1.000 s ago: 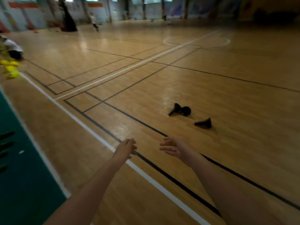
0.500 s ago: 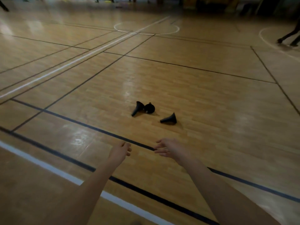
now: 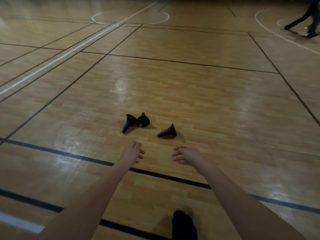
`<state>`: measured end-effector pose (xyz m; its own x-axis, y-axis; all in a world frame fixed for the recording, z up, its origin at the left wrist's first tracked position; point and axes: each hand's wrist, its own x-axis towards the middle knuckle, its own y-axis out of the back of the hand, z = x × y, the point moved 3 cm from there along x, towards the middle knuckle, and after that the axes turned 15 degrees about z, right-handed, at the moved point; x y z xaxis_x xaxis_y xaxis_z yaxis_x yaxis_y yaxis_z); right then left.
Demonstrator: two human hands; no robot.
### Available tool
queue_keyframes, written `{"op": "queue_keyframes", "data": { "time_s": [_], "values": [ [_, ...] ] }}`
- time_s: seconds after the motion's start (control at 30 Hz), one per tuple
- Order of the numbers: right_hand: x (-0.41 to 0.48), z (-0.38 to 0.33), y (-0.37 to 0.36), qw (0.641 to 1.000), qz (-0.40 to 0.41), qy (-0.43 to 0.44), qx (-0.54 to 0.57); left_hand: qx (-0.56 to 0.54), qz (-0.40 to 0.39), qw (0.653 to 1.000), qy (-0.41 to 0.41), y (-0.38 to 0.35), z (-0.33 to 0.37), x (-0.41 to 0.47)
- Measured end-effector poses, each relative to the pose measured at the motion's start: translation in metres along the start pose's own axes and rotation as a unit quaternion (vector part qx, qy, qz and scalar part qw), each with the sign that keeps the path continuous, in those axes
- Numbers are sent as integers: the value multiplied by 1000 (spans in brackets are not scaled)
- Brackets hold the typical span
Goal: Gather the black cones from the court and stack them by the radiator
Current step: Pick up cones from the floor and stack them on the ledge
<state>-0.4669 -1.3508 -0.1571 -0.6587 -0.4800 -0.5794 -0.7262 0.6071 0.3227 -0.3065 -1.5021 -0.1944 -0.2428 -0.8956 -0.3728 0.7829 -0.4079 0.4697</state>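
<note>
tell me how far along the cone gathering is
Done: nothing visible; no stack or radiator is in view. In hand: nothing yet; the left hand and right hand reach out empty toward the cones. Left: the left cone, middle cone and right cone all lie tipped on the court floor, to be picked up, carried and stacked.

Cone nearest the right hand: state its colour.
The cone is plain black, with no markings visible; the head view shows it.
</note>
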Motion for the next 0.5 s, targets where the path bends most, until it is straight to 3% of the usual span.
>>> {"op": "queue_keyframes", "data": {
  "time_s": [0.23, 0.5],
  "values": [
    [147, -83, 65, 996, 22, 42, -77, -4, 1, 1000, 30, -79, 82, 95],
    [268, -138, 87, 994, 9, 27, -101, -2, 23, 997, 77, -122, 113, 183]
  ]
}}
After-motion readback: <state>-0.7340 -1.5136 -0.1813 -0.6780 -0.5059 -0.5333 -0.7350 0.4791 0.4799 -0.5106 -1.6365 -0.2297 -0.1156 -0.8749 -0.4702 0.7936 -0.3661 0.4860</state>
